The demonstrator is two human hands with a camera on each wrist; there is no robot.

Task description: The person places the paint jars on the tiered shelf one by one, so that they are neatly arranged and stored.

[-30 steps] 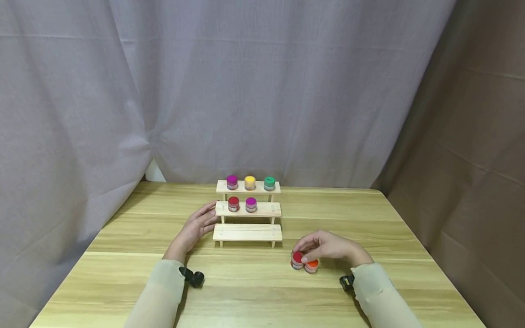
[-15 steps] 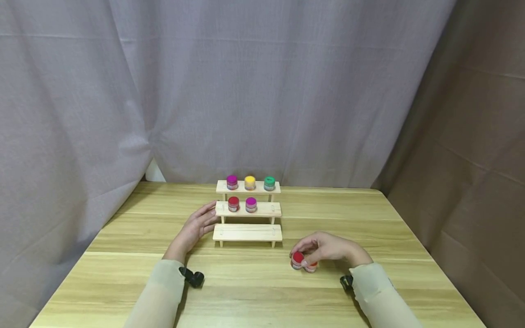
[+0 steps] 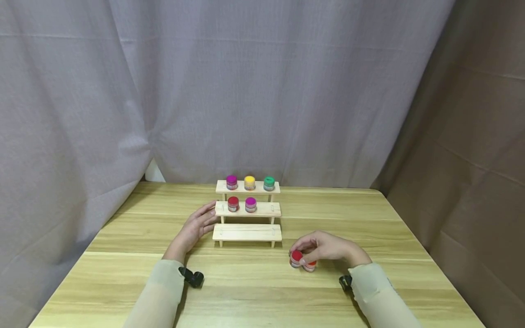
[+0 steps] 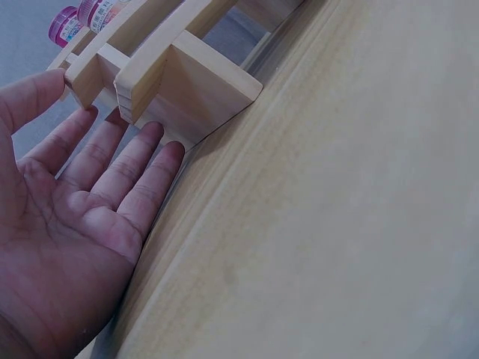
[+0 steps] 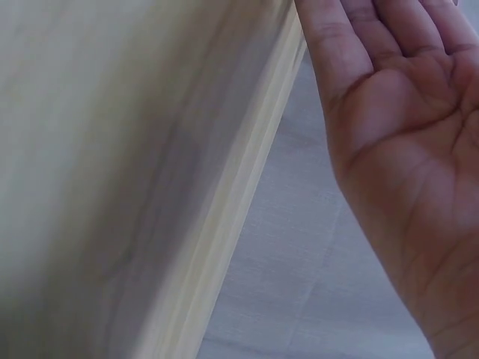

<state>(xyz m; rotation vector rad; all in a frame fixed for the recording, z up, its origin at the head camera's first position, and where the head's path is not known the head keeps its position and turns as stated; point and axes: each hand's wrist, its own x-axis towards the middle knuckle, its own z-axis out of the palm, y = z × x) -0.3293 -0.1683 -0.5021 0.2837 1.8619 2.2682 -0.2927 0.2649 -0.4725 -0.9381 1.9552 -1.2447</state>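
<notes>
In the head view my right hand (image 3: 330,247) pinches a small red-lidded jar (image 3: 296,258) between thumb and fingers, low over the table. Partly behind the thumb stands an orange-lidded jar (image 3: 309,266). My left hand (image 3: 197,229) lies at the left end of a three-step wooden rack (image 3: 247,232). Its fingers stretch out straight, and in the left wrist view the thumb tip touches a wooden board (image 4: 84,78). From the right wrist view, the palm (image 5: 408,157) is visible, but the jars are out of frame.
The rack's top step carries purple (image 3: 231,182), yellow (image 3: 249,183) and green (image 3: 269,183) jars. On its middle step are a red jar (image 3: 233,204) and a magenta jar (image 3: 250,205). Grey curtains (image 3: 262,91) hang behind the wooden table (image 3: 254,296).
The right hand and red jar have shifted very slightly left. The thumb now covers more of the orange-lidded jar. My left hand keeps its place by the rack.
</notes>
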